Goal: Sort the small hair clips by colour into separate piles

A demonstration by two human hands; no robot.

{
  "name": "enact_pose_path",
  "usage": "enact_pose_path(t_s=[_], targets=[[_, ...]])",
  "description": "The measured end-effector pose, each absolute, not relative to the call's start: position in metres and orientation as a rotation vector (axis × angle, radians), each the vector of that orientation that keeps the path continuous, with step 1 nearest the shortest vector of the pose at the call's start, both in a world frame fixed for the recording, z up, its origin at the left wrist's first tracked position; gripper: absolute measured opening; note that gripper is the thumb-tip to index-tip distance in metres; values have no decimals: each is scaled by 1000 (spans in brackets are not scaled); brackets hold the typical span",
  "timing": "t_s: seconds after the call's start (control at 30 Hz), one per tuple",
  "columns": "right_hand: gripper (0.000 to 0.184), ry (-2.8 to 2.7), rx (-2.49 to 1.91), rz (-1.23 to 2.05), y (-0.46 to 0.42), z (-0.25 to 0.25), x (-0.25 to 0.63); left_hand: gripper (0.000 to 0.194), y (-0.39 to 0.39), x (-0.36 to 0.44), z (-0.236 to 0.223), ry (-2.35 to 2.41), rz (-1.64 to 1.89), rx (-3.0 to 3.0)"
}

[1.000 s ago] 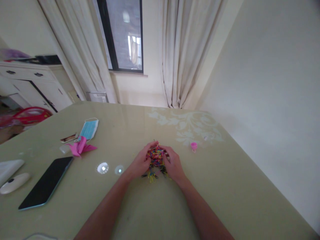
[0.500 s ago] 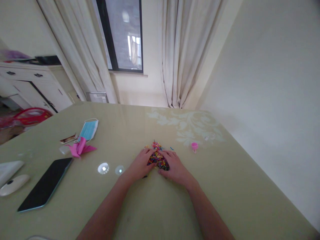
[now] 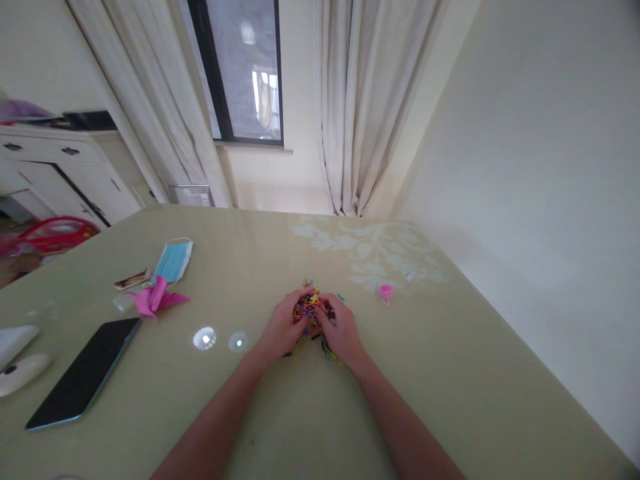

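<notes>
A tangled heap of small rubber bands in red, yellow, blue and black is gathered between my two hands. My left hand curls round the heap's left side, with the thumb toward me. Opposite it, my right hand closes on the right side, its thumb pressed into the bands. Some dark and yellow bands hang or lie below the hands on the near side. Just beyond my right fingers lies a stray blue band. The inner fingertips are partly hidden by the bands.
On the table, a small pink cup stands to the right. At left lie a pink folded-paper bird, a blue face mask, a dark tablet or phone and a white mouse-like object. A wall borders the right side.
Half a second ago my hands lay lower and flatter over the spread heap; now the fingers have closed and lifted a clump together. The view has shifted slightly right.
</notes>
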State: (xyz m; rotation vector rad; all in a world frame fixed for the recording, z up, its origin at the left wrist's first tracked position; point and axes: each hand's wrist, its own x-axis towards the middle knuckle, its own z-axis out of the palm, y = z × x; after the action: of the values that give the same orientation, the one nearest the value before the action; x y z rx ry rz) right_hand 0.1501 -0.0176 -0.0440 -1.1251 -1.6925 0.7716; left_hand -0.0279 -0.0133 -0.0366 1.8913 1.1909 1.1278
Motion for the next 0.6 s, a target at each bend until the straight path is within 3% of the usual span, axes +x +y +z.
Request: enact_pose_path(t_s=[0.17,0.4,0.47,0.6], targets=[[22,-1676,-1089,795,-18,-37,151,33,-14,-30,-29,1203,1164,1836],[53,-1950,-1037,843,-24,-21,175,45,-16,-56,-11,1090,869,1931],[58,-2072,-1041,853,-27,-18,190,56,-18,-67,-8,1124,733,2012],[96,-2216,-1179,859,-30,-20,221,89,-21,-80,-10,1160,520,2102]])
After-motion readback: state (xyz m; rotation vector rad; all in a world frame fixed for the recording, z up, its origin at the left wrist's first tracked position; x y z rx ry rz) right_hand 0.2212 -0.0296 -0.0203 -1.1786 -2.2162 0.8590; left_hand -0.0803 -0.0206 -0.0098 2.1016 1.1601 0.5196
